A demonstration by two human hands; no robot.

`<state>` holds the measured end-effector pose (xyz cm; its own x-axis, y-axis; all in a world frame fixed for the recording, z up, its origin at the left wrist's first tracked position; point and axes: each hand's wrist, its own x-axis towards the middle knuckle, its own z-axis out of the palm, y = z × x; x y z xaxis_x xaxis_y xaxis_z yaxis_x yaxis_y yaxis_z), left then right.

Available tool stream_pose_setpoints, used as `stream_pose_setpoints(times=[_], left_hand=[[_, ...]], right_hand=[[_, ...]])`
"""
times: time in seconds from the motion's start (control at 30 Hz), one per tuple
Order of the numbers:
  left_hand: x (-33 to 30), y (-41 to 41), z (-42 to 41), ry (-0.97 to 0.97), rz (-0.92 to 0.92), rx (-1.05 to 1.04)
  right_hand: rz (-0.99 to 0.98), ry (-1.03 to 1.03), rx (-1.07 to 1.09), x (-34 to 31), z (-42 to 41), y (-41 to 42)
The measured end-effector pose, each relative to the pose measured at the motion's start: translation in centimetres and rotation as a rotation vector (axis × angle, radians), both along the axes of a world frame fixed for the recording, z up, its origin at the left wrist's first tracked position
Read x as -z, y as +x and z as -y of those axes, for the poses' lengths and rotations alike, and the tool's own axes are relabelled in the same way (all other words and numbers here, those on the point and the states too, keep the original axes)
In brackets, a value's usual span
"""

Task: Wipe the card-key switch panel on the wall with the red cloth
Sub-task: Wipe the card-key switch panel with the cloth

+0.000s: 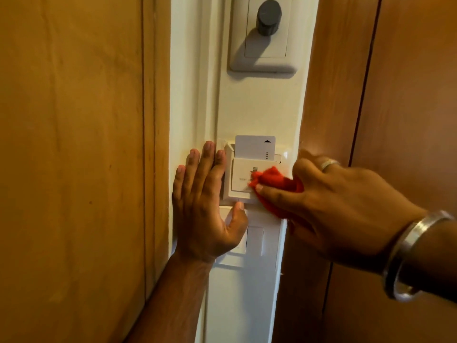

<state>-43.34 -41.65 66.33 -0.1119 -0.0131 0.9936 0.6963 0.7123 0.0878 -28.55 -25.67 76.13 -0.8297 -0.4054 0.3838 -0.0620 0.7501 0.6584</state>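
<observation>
The white card-key switch panel (241,180) is mounted on a narrow cream wall strip, with a white key card (254,147) standing in its top slot. My right hand (329,206) holds a bunched red cloth (274,183) and presses it against the panel's right half. My left hand (205,206) lies flat on the wall with fingers spread, along the panel's left edge; its thumb touches the panel's bottom edge. The panel's lower right corner is hidden by the cloth and my fingers.
A white rocker switch plate (254,240) sits directly below the panel. Higher up is a grey plate with a dark round knob (269,17). Wooden panels flank the wall strip on the left (74,157) and right (395,107).
</observation>
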Motion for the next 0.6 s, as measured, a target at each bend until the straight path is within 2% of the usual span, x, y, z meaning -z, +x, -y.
stream_pose_setpoints(times=[0.17, 0.3, 0.37, 0.43, 0.6], left_hand=[[0.1, -0.2, 0.0, 0.002, 0.01, -0.006], [0.0, 0.1, 0.2, -0.009, 0.02, -0.014], [0.0, 0.3, 0.2, -0.025, 0.035, -0.019], [-0.6, 0.6, 0.4, -0.061, 0.063, -0.016], [-4.0, 0.7, 1.4, -0.204, 0.043, -0.029]], right_hand=[[-0.064, -0.068, -0.004, -1.3, -1.0, 0.9], [0.026, -0.073, 0.023, 1.0, -1.9, 1.0], [-0.033, -0.131, 0.025, 0.1, -3.4, 1.4], [-0.069, -0.155, 0.039, -0.8, -3.8, 1.7], [0.019, -0.239, -0.014, 0.0, -1.9, 0.9]])
